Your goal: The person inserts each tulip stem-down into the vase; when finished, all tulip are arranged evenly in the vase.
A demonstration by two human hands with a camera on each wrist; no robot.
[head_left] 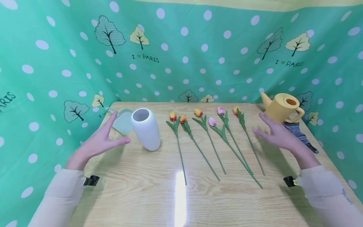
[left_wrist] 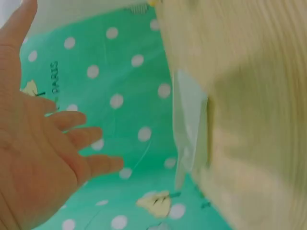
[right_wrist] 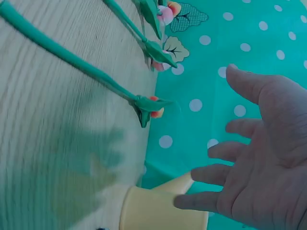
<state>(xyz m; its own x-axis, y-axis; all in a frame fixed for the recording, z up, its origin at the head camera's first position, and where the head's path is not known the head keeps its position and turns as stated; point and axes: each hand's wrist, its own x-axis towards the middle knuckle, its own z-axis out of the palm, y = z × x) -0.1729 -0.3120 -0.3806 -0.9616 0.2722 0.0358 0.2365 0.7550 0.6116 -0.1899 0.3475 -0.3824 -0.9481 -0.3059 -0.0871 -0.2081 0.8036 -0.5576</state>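
My left hand [head_left: 100,141] hovers over the table's left side, fingers spread and holding nothing. Just right of it stands a white vase [head_left: 147,130], its mouth facing up. Behind the hand lies a pale green dustpan-like tray [head_left: 123,121], partly covered by the fingers; the left wrist view shows the tray [left_wrist: 189,124] too. My right hand [head_left: 279,134] is in the air at the right, fingers apart, holding nothing. Close behind it is a yellow watering can [head_left: 280,108], also below the fingers in the right wrist view. Several artificial tulips [head_left: 210,135] lie between the hands.
A dark striped cloth [head_left: 300,136] lies at the table's right edge beside the watering can. Green polka-dot fabric [head_left: 198,56] hangs round the back and sides of the wooden table [head_left: 136,195]. A strip of light reflects near the front.
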